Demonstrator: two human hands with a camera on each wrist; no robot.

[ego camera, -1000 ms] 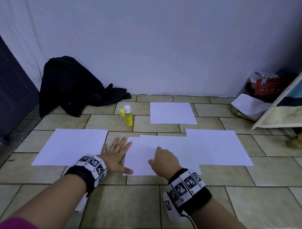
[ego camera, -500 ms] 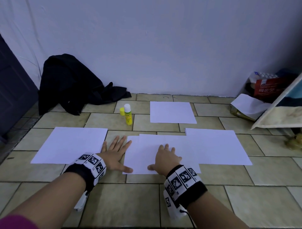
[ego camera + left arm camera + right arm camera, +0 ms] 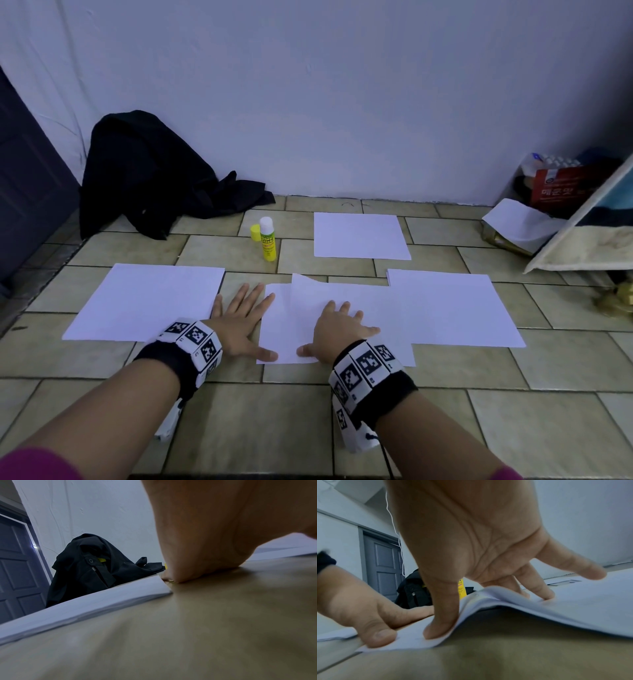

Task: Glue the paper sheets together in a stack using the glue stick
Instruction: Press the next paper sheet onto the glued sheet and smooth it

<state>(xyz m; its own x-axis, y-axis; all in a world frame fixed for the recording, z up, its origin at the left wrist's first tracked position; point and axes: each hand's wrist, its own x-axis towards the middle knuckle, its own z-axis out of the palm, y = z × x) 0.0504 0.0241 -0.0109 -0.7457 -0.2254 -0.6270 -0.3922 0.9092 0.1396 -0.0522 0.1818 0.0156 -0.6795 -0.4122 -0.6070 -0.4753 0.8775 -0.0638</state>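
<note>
Fig.: press-down step, head view w/ both wrist views. Step in hand, judged: seating a top sheet onto the stack (image 3: 342,308) lying mid-floor (image 3: 239,428), just in front of the person.

Near: R hand (image 3: 337,330) lies spread, fingers straight, palm down on the stack's near-left part; the wrist view shows thumb and fingertips (image 3: 546,596) bearing on the paper, w/ the sheet humped up between them, so it is not yet flat. L hand (image 3: 239,318) is also spread flat, mostly on bare tile just left of the stack, thumb touching the stack's near-left corner. Neither hand grips anything.

Stack look: white, plain, thin; top sheet sits skewed, its far-left corner poking past the layer below; right part overlaps a further pile (image 3: 455,308).

Mid: another white pile (image 3: 147,301) lies left of the L hand, just beside it.

Far: glue stick (image 3: 267,240) stands upright, uncapped, yellow cap (image 3: 255,232) beside it, near the wall; one more sheet (image 3: 359,236) lies to its right. Black cloth (image 3: 154,174) is heaped at far left.

Next move, judged: smooth the hump outward to the edges, then square the skew before the glue sets; after that, reach far for the glue stick and coat the new top face.
</note>
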